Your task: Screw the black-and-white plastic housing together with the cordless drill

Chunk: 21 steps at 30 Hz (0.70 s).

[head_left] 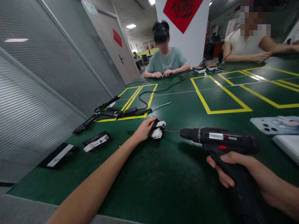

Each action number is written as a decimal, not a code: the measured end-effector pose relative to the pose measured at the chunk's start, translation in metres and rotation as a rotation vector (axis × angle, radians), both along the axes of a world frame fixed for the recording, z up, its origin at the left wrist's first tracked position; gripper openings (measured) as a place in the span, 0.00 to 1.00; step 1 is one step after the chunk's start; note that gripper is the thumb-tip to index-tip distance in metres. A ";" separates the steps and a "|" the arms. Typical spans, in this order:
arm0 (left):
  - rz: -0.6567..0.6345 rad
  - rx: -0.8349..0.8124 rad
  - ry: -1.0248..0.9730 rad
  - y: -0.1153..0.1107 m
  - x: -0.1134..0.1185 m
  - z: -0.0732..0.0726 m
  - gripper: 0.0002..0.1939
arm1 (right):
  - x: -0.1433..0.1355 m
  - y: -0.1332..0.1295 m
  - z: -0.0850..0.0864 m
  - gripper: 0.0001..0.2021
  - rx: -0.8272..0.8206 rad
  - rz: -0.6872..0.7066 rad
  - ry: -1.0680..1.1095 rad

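Right hand: The right hand wraps the grip of a black cordless power drill, its long thin bit pointing left.
Left hand: The left hand pinches a small black-and-white part at the bit's tip.
Beyond left hand: A long metal-shafted screwdriver lies on the green tabletop.
Left of left hand: A black piece with a white strip and blue bits.
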<state>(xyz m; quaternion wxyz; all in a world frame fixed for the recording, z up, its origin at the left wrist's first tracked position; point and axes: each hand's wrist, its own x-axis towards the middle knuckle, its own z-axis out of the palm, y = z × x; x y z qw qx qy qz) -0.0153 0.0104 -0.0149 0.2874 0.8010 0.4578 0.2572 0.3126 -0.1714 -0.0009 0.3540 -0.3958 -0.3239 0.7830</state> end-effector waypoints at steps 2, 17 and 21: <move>-0.004 0.005 0.003 0.001 -0.001 -0.001 0.20 | 0.000 0.000 0.001 0.17 0.010 0.001 0.006; 0.015 -0.022 -0.006 -0.001 0.001 0.001 0.19 | -0.001 0.000 0.000 0.18 0.015 0.010 0.029; 0.017 -0.019 -0.002 -0.001 0.001 0.002 0.19 | 0.001 0.000 -0.002 0.18 0.009 0.011 0.011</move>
